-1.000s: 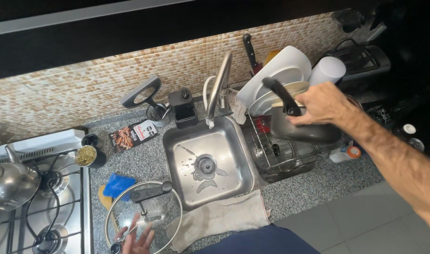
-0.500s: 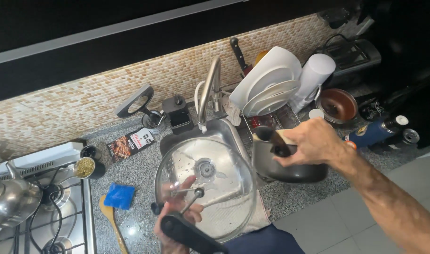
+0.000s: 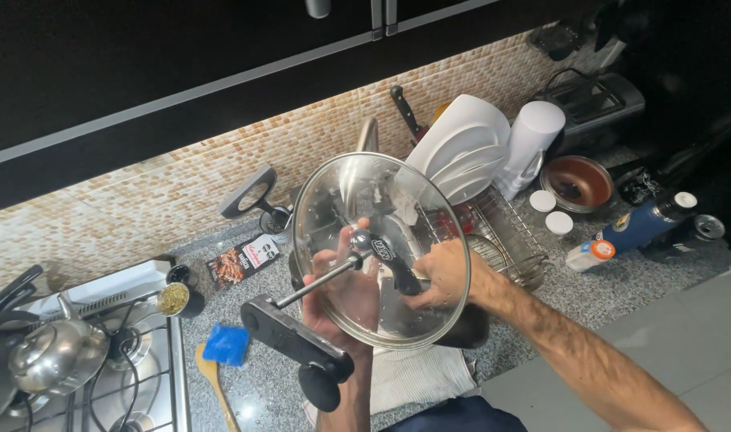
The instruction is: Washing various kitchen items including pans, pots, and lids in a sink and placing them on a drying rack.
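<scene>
Head view: you now hold the glass lid (image 3: 379, 250) up over the sink; a second ago it sat low by the bench edge. Your left hand (image 3: 343, 298) is closed on its black handle (image 3: 295, 340). Your right hand (image 3: 440, 272) has come off the rack and grips the dark pan (image 3: 429, 308) behind the glass. The lid hides sink and pan body.
</scene>
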